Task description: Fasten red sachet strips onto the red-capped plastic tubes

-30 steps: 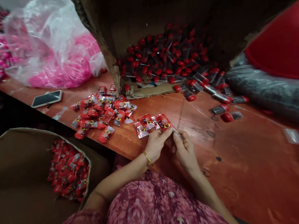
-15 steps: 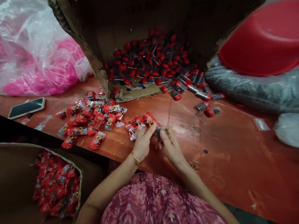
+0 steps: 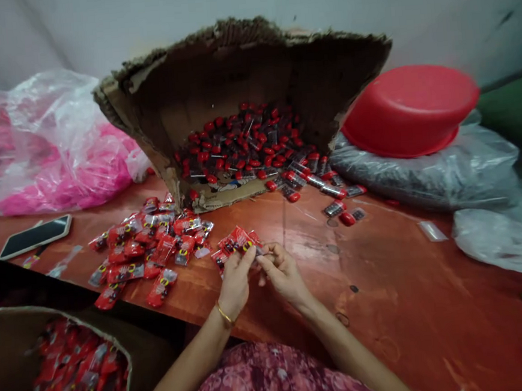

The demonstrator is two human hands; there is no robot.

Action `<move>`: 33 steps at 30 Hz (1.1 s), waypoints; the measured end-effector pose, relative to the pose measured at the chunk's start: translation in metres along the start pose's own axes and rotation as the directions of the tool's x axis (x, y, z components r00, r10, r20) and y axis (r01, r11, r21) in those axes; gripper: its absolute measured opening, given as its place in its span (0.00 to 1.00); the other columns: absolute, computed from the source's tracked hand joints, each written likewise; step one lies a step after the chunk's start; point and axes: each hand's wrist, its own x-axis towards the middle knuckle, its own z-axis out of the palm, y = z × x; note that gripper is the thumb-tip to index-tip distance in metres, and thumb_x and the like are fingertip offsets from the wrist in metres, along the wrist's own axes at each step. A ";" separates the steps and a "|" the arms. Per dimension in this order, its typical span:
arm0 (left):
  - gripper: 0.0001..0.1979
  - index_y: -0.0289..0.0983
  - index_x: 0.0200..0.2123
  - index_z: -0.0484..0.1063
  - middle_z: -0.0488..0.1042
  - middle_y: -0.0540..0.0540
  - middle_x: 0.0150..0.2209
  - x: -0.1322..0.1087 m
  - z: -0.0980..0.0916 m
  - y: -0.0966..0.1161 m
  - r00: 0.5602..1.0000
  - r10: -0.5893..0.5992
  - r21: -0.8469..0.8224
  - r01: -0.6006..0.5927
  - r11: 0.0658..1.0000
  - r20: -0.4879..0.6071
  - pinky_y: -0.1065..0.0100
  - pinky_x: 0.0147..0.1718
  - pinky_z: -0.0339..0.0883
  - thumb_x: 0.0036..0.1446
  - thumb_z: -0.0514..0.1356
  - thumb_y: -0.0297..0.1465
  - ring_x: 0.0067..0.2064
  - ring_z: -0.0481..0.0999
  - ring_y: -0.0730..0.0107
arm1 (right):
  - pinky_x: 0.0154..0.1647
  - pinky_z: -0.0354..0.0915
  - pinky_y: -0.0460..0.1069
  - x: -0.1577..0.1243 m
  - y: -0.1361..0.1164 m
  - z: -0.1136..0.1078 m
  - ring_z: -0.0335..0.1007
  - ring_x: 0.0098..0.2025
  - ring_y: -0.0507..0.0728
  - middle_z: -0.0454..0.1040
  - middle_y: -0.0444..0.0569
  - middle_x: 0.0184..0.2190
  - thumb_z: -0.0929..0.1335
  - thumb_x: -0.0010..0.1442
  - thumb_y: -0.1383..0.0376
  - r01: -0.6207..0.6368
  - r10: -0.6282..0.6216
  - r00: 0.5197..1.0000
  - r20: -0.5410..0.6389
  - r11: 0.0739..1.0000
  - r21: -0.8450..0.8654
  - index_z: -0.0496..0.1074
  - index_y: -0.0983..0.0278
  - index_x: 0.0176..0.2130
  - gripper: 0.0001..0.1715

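Observation:
My left hand and my right hand meet over the near edge of the red-brown table. Both pinch a small clear packet between the fingertips. A few red printed packets lie fanned out just above my left thumb. A loose heap of the same red packets is spread to the left. Behind stands a torn cardboard box on its side, with small red-capped items spilling out of it onto the table.
A phone lies at the left edge. A clear bag of pink goods sits behind it. A red basin rests upside down on a grey plastic bag. A cardboard box of red packets stands low at my left.
The camera has tilted up, so the wall and the box's top now show. Both hands stay together, working the small packet with the fingertips.

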 end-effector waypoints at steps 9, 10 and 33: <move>0.13 0.33 0.28 0.72 0.78 0.43 0.29 0.015 -0.020 0.027 0.991 -0.079 0.039 0.083 0.996 -0.106 0.66 0.38 0.70 0.49 0.63 0.39 0.36 0.78 0.64 | 0.22 0.55 0.45 0.044 -0.004 0.004 0.59 0.19 0.49 0.65 0.41 0.16 0.63 0.55 0.44 0.080 -0.123 0.992 -0.042 0.836 -0.543 0.62 0.62 0.22 0.26; 0.12 0.34 0.28 0.72 0.78 0.43 0.30 0.021 -0.027 0.040 0.983 -0.076 0.046 0.085 0.995 -0.165 0.66 0.38 0.70 0.54 0.60 0.38 0.36 0.78 0.65 | 0.24 0.56 0.45 0.052 -0.009 -0.004 0.62 0.22 0.51 0.67 0.43 0.19 0.61 0.58 0.46 0.091 -0.161 0.986 -0.042 0.732 -0.676 0.65 0.62 0.24 0.24; 0.14 0.35 0.28 0.69 0.73 0.49 0.19 0.062 -0.051 0.096 0.798 -0.004 -0.128 -0.092 0.987 -0.603 0.69 0.40 0.71 0.61 0.45 0.25 0.27 0.77 0.74 | 0.52 0.51 0.65 0.082 -0.005 -0.152 0.56 0.55 0.69 0.64 0.60 0.56 0.55 0.63 0.51 0.114 -0.258 0.957 0.129 -0.073 -0.991 0.67 0.63 0.53 0.28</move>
